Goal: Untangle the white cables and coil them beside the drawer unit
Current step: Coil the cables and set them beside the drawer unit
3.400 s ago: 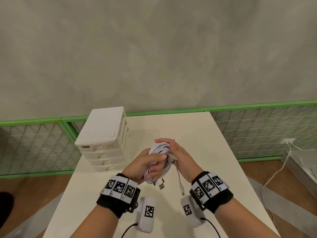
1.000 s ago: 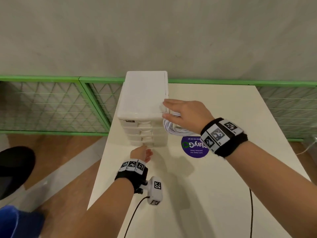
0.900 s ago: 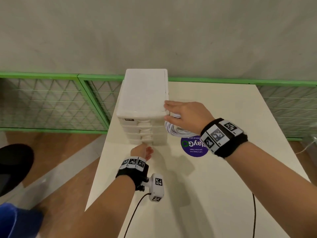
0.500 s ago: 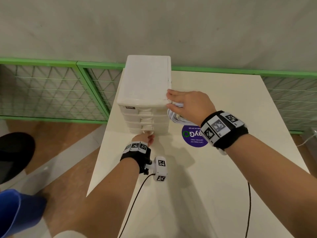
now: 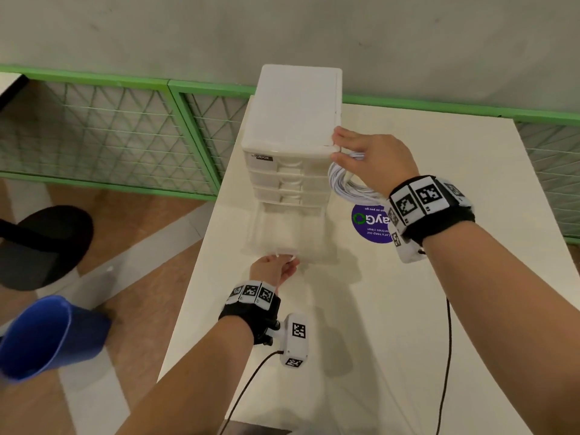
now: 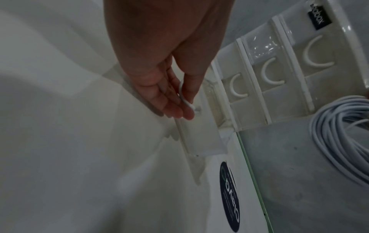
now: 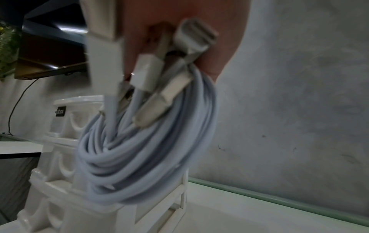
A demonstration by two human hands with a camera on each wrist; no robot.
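The worktop point(image 5: 392, 309) carries the drawer unit point(image 5: 295, 120), whose bottom drawer point(image 5: 282, 230) stands pulled out toward the person, presumably to make a place for the cables, though the task only asks for them beside the unit. Above and to the right of that drawer, the right hand point(image 5: 373, 161) rests its fingertips against the unit's top front corner, seemingly steadying it against the pull, while its curled fingers clasp the coil point(image 5: 348, 183) of white cables, which hangs below the grip just beside the unit's right wall and off the worktop. The left hand point(image 5: 274, 268) pinches the drawer's small curved handle point(image 6: 184, 94) between thumb and fingers. The head view gives the whole layout and the purple sticker point(image 5: 372, 222) under the coil (partly hidden by the wrist); the left wrist view alone shows the pinch on the handle; only the right wrist view shows the plugs point(image 7: 159, 78) bunched at the grip, atop loose but orderly loops.
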